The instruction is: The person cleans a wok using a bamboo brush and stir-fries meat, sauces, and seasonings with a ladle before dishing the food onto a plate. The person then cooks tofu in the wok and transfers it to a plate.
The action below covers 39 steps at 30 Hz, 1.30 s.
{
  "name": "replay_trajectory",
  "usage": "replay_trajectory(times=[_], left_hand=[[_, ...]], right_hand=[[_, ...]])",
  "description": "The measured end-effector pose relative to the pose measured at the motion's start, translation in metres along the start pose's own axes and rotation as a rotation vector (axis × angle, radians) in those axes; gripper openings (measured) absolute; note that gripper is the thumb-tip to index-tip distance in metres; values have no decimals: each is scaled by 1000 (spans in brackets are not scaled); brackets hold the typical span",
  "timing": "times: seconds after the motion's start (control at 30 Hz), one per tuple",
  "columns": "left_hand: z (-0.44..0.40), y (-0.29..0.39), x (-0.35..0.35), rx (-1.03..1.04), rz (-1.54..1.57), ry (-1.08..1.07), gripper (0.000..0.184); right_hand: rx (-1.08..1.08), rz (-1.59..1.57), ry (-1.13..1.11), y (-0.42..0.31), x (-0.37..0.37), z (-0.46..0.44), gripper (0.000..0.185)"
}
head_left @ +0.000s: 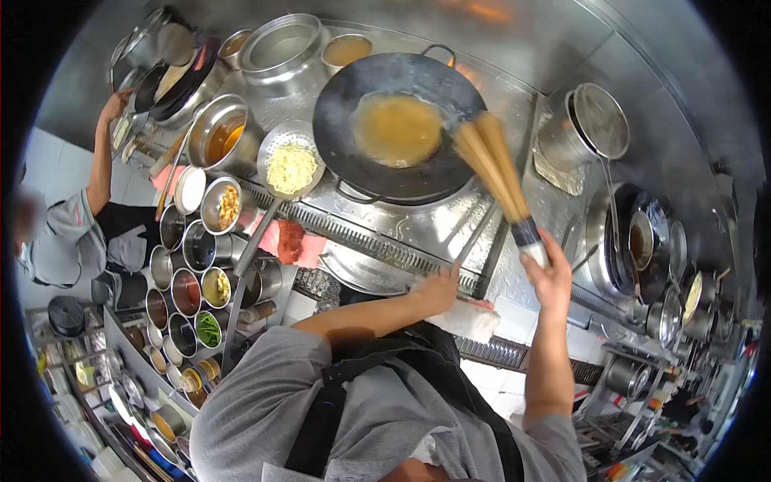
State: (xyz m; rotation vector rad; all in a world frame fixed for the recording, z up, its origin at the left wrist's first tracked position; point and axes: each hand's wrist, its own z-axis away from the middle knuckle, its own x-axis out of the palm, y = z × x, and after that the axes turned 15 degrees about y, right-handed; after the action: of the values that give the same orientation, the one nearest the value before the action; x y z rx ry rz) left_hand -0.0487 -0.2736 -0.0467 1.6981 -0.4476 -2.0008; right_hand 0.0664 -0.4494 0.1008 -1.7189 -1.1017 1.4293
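Observation:
My right hand (548,269) grips the pale end of a bamboo wok brush (494,165), its bristles at the right rim of a black wok (341,120). Cloudy brown liquid (399,128) lies in the wok, and the brush is blurred by motion. Low in front of the stove, my left hand (438,289) has its fingers curled near a thin grey metal rod (478,233). Whatever those fingers hold is hidden. Just below that hand is a whitish folded cloth (466,320).
Left of the wok rests a strainer (271,193) of noodles. Metal pots (283,48) and several ingredient tins (185,291) crowd the left side. At right stand a tall pot (558,136) with a mesh strainer (601,120) and stacked pans (614,241). A co-worker (68,241) reaches toward pans at far left.

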Motion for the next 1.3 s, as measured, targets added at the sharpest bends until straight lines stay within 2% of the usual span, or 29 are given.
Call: replay_trajectory(times=[0.03,0.07,0.1,0.13,0.17,0.2,0.23,0.27,0.3,0.4,0.43,0.47,0.5,0.57,0.6,0.63,0.7,0.77,0.83,0.9,0.97,1.0,1.03,1.1,1.13,1.17,1.23,1.27,1.3], left_hand=[[3,-7,4,58,68,-60,66],[3,-14,4,119,134,-118,66],[5,-23,-13,111,138,-105,66],[13,-36,-44,148,303,-58,61],[22,-54,-73,187,466,-9,57],[35,-80,-95,123,448,176,53],[50,-108,-116,60,425,361,49],[65,-132,-138,-166,414,501,50],[78,-168,-152,-326,253,660,50],[109,-257,-161,-570,92,732,56],[114,-286,-145,-618,-35,772,61],[113,-303,-138,-661,-163,813,66],[109,-309,-142,-655,-153,818,66],[104,-319,-146,-837,267,576,70],[104,-353,-116,-833,636,496,68],[100,-354,-118,-829,643,497,68],[96,-345,-121,-763,254,536,53],[92,-332,-120,-709,110,563,50],[91,-337,-103,-557,33,752,52],[92,-342,-110,-588,-2,675,51],[96,-362,-101,-781,806,545,41],[94,-340,-127,-702,1098,607,35],[91,-318,-156,-695,1092,604,35],[84,-277,-204,-699,1581,654,39],[79,-260,-219,-832,1613,626,38],[71,-255,-223,-819,1607,623,38],[47,-243,-232,-693,1477,466,29],[26,-232,-228,-732,1425,475,28],[5,-221,-223,-767,1374,490,28]], right_hand=[[-146,200,-76,-32,20,-22,51],[-213,246,-191,-51,42,-47,48],[-351,337,-263,-56,69,-72,45],[-326,399,-394,-57,95,-100,46],[-412,538,-484,-54,124,-127,47],[-456,706,-469,-67,153,-143,42],[-514,746,-429,-72,179,-163,40],[-509,828,-347,-72,212,-181,40],[-502,905,-266,-74,242,-189,39],[-462,785,-245,-96,280,-169,38],[-497,814,-322,-95,278,-158,37],[-613,696,-354,-80,272,-151,41],[-637,671,-377,-80,256,-143,42],[-607,648,-424,-73,213,-136,47],[-514,690,-422,-64,192,-141,47],[-519,709,-334,-63,178,-146,45],[-449,936,-48,-54,195,-156,41],[-338,878,52,-63,250,-158,39],[-333,558,2,-58,295,-149,42],[-205,540,-129,-73,318,-131,46],[-208,467,-168,-91,295,-121,48],[-142,456,-378,-108,271,-115,48],[-79,440,-584,-115,249,-109,48],[-203,435,-667,-101,197,-96,49],[-207,535,-681,-97,170,-99,49],[-207,636,-692,-91,143,-106,49],[-374,831,-510,-60,95,-138,49],[-370,831,-493,-60,84,-146,49],[-372,826,-310,-62,75,-155,48]])
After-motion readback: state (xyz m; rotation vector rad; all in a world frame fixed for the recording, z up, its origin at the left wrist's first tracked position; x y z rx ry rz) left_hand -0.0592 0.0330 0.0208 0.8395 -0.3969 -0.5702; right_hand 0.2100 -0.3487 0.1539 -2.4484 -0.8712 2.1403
